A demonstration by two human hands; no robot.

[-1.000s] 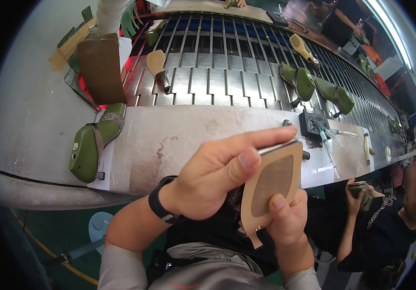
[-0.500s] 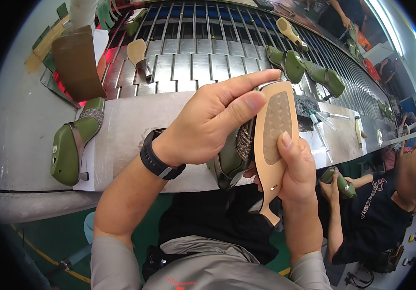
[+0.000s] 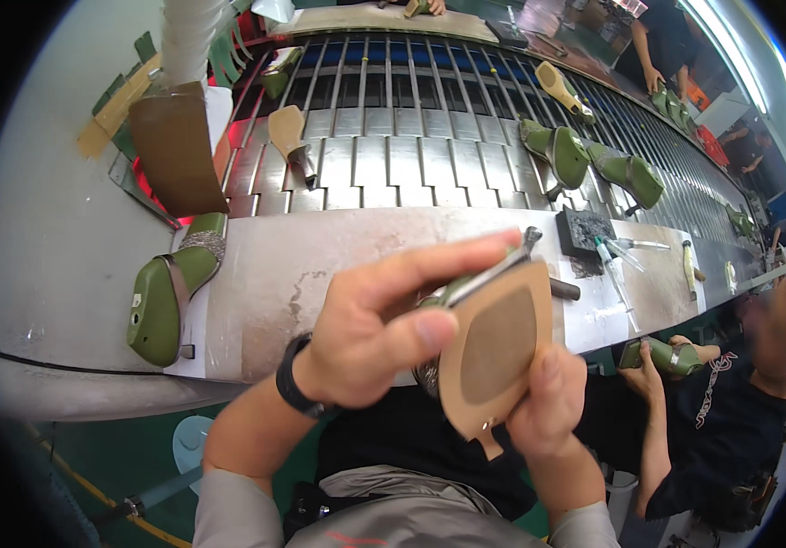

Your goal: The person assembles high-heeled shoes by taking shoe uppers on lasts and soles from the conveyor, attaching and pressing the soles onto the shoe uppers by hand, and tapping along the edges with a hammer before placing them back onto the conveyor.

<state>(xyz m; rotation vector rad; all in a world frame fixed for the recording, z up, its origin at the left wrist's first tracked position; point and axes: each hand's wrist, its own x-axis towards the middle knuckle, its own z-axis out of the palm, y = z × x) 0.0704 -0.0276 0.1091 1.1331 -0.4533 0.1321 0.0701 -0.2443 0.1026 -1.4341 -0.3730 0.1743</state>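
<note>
Both hands hold a sandal (image 3: 427, 376) in front of me, its tan sole (image 3: 500, 352) turned up toward me with a darker oval in the middle. My left hand (image 3: 365, 333) is closed on the upper left edge, thumb on the sole and fingers along the far side. My right hand (image 3: 548, 402) grips the lower right edge, its thumb at the rim. The sole hides most of the upper and the right fingers. To the left, a green shoe last (image 3: 155, 315) with a glittery strap rests on the bench.
Across the bench (image 3: 274, 274) runs a slatted metal conveyor (image 3: 393, 160) carrying strapped green lasts (image 3: 568, 155) and a tan sole piece (image 3: 287, 132). At right are a black block (image 3: 585, 231), syringes (image 3: 614, 274) and a dark handle (image 3: 564, 289). A co-worker (image 3: 722, 411) holds another last.
The sandal has moved lower and tilted, its toe end leaning right. Both hands have come down with it. More of the bench shows behind, including the dark handle.
</note>
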